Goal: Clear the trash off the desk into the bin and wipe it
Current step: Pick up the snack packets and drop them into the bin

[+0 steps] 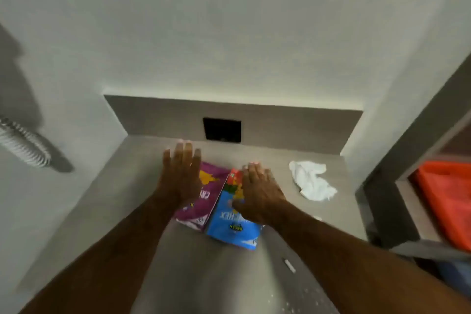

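Observation:
Two snack wrappers lie side by side in the middle of the grey desk [107, 201]: a purple one [204, 199] on the left and a blue one [229, 227] with a red and yellow top on the right. My left hand [181, 173] hovers flat over the purple wrapper's left side, fingers spread. My right hand [260, 191] rests palm down on the blue wrapper's upper right part, fingers extended. A crumpled white cloth [312, 182] lies on the desk to the right of the wrappers. Neither hand grips anything. No bin is in view.
A small white scrap [289, 265] and pale crumbs [300, 301] lie near the desk's front right. A dark square opening [221, 129] sits in the back panel. Walls close the left and back. A shelf unit with an orange object [448, 196] stands at right.

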A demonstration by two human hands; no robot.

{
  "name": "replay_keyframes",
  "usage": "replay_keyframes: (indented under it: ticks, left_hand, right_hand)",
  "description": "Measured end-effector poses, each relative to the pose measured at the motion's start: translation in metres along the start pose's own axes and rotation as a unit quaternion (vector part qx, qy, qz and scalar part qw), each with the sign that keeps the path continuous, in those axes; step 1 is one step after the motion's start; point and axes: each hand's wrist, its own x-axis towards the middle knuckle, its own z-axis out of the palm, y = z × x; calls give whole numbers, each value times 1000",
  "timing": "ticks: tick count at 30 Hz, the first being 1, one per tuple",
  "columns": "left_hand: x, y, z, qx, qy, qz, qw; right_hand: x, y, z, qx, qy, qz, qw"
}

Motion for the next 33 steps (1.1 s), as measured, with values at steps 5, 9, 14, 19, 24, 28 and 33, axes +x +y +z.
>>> replay_keyframes:
  ticks: [5, 9, 14, 19, 24, 28, 33]
  left_hand:
    - [15, -20, 46, -91, -293, 35, 951]
    - [13, -8, 47, -97, -242, 131, 956]
    - [-9, 5, 33, -239, -150, 112, 953]
    - [-85, 25, -15, -394, 64, 10, 917]
    - [-266, 87, -38, -492, 86, -39, 866]
    - [-369, 167, 12, -581, -98, -144, 795]
    - [-375, 230, 168, -505, -404, -285, 707]
  right_hand:
    - [14, -4, 13, -37, -187, 45, 981]
    - [31, -26, 13, -51, -108, -21, 993]
    - [21, -42, 19, 38, -88, -12, 995]
    - [-48, -45, -11, 261, 8, 0, 965]
    - [-226, -48, 18, 382, 166, -8, 909]
    - [-334, -25, 119, 394, 49, 162, 903]
    - [-344, 38, 288, 447, -102, 279, 844]
